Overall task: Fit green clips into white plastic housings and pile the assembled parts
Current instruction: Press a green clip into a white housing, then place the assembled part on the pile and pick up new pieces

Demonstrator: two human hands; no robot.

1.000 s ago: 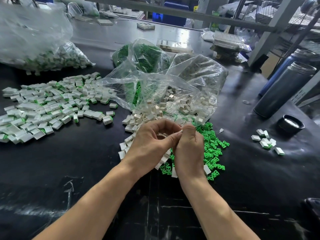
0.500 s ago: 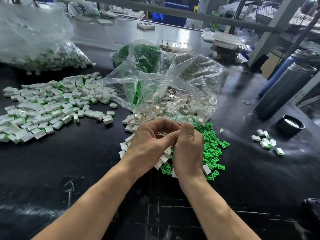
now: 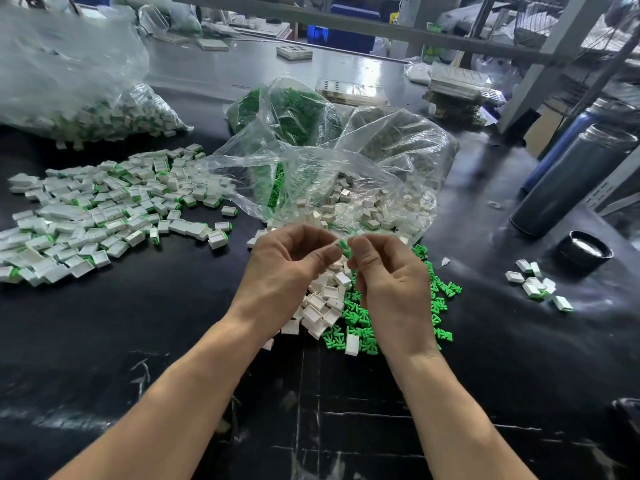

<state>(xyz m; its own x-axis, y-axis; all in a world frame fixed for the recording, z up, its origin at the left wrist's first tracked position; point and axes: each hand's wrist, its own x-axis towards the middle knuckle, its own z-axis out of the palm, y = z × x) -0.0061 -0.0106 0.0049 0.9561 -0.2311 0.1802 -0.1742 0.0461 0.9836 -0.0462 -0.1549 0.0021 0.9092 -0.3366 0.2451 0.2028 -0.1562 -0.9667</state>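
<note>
My left hand (image 3: 291, 268) and my right hand (image 3: 388, 282) meet fingertip to fingertip above the table's middle. Between them shows a green clip (image 3: 344, 247), pinched by both hands; any housing in the left fingers is hidden. Under the hands lie loose white housings (image 3: 323, 303) and a heap of loose green clips (image 3: 440, 292). A broad spread of assembled white-and-green parts (image 3: 100, 216) covers the table's left side.
An open clear bag of white housings (image 3: 374, 202) and a bag of green clips (image 3: 287, 112) lie just beyond my hands. A big bag of assembled parts (image 3: 104, 112) sits far left. Two metal flasks (image 3: 568, 181), a black lid (image 3: 583, 251) and a few parts (image 3: 535, 284) stand right.
My hands have opened apart slightly and turned, so the green clip between the fingertips now shows. The right hand has drifted a little to the right.
</note>
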